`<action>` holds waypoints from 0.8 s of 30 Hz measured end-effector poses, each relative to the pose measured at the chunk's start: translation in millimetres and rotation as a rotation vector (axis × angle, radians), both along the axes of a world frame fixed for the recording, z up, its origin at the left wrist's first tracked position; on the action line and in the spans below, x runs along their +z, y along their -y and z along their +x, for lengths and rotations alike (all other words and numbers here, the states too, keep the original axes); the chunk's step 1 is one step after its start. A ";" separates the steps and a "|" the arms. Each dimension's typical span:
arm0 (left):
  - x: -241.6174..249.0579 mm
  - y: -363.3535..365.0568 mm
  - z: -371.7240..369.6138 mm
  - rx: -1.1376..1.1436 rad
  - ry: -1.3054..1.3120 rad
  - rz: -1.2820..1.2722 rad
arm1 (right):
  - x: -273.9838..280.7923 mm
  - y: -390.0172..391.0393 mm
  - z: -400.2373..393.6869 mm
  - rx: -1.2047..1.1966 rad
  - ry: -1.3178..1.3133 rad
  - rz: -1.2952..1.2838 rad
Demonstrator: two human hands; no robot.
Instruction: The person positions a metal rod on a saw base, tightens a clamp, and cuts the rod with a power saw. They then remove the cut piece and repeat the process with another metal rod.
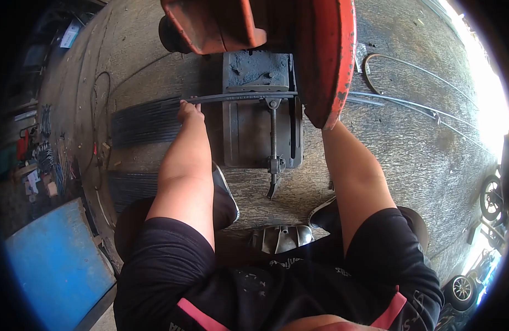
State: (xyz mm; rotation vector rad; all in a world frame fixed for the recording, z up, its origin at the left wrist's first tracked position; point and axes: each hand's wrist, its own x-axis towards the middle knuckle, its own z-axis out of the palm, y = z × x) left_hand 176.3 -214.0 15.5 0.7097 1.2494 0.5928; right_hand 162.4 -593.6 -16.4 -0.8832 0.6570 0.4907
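Observation:
Dark metal rods (218, 98) lie side by side across the base of a cut-off saw (249, 132). My left hand (190, 109) has its fingers closed round them, left of the base. A screw vise (273, 129) stands against the rods. The saw's red guard (342, 60) hangs over their right part and hides the blade area. My right forearm (353, 165) reaches up to the guard's lower edge. Behind that edge my right hand is hidden, so its fingers and anything in them do not show.
Bundles of dark rods (147, 121) lie on the floor at left, and long thin rods (420, 105) stretch away at right. A blue panel (61, 265) is at lower left. Near my feet sits a ribbed metal part (282, 238). Wheels (462, 289) show at far right.

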 end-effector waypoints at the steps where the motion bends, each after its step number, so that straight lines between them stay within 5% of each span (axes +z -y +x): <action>1: 0.5 -0.4 2.2 0.002 0.005 -0.004 | 1.9 -2.4 -1.3 -0.041 -0.008 0.039; 7: -1.1 -5.2 6.4 -0.011 0.010 -0.018 | 67.2 -2.3 -16.5 -0.088 -0.064 0.135; 15: 1.4 -0.9 3.1 -0.032 -0.006 -0.002 | 48.5 -12.1 -13.7 -0.017 -0.009 -0.176; 19: 4.3 -1.7 4.2 -0.028 -0.002 -0.010 | 9.4 -4.1 -4.4 -0.008 -0.059 -0.097; 21: 3.8 -2.7 4.9 -0.028 -0.019 -0.011 | 2.3 5.6 -5.2 1.031 0.615 -1.408; 22: 3.4 -2.9 5.2 -0.029 -0.018 -0.014 | -2.2 6.0 -4.1 1.031 0.613 -1.410; 24: 2.5 -4.5 5.5 -0.022 -0.044 0.014 | -8.0 2.8 -1.3 0.618 0.365 -0.670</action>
